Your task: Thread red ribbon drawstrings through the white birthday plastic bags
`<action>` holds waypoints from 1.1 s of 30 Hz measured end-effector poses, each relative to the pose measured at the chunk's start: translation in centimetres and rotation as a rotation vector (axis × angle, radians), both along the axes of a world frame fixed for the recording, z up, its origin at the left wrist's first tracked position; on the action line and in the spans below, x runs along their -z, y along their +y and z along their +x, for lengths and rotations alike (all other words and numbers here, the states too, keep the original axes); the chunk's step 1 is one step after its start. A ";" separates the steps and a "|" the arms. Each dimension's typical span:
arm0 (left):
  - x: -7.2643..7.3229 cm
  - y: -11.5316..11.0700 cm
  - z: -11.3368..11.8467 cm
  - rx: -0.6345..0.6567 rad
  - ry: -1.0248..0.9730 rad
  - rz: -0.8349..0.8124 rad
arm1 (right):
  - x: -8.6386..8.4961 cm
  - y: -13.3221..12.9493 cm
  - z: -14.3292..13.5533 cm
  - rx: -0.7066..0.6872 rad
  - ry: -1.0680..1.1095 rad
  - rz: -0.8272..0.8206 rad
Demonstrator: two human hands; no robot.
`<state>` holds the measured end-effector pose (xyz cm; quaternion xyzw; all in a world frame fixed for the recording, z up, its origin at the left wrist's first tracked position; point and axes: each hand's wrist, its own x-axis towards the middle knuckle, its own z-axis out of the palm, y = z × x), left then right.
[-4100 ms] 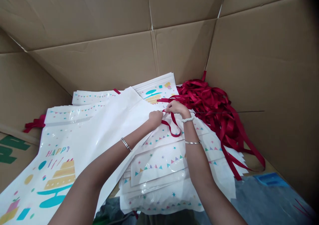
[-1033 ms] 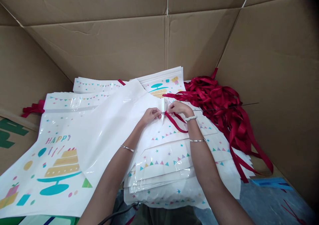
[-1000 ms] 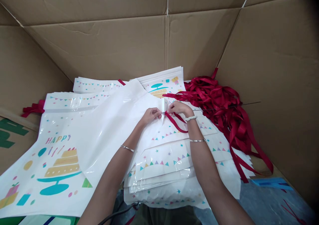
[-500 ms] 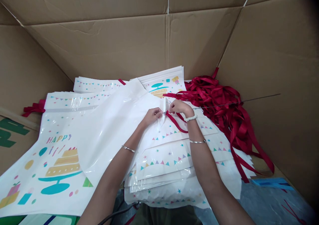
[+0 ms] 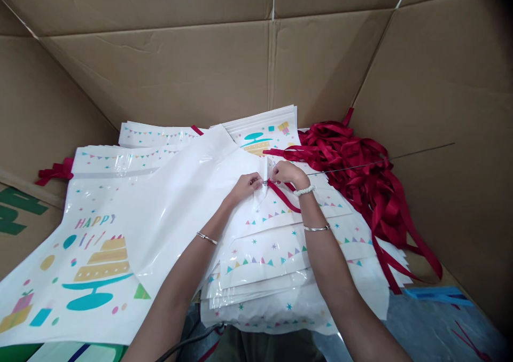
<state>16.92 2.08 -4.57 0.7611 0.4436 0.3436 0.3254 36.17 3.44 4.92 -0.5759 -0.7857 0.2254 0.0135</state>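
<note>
My left hand [image 5: 246, 186] is closed, pinching the gathered top edge of a white printed plastic bag [image 5: 100, 266]. Close beside it, my right hand [image 5: 289, 173] is closed too, its fingertips on a red ribbon [image 5: 284, 196] that loops down under the wrist. A small metal tip [image 5: 265, 182] shows between the two hands at the bag's edge. From behind my right hand a thin dark rod [image 5: 420, 151] runs out to the right; the fingers hide how it meets the ribbon. More printed bags [image 5: 264, 250] lie stacked beneath my forearms.
A tangled heap of red ribbons [image 5: 352, 164] lies at the right. Cardboard walls [image 5: 160, 73] enclose the back and sides. Further bags [image 5: 160, 134] are stacked at the back left. A blue strip [image 5: 436, 296] lies at the lower right, and a black cable [image 5: 192, 340] crosses the front.
Both hands keep nearly the same place and grip. The whole view has shifted very slightly; nothing else visibly differs.
</note>
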 end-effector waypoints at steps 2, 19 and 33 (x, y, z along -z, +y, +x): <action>-0.1 0.0 0.1 -0.007 0.058 0.030 | 0.1 0.0 -0.2 -0.001 -0.018 -0.004; 0.8 0.4 0.2 0.028 0.213 0.300 | -0.8 -1.1 -1.4 0.048 -0.190 -0.022; 1.2 0.7 0.1 0.020 0.164 0.260 | -0.8 -0.9 -1.0 0.030 -0.146 -0.020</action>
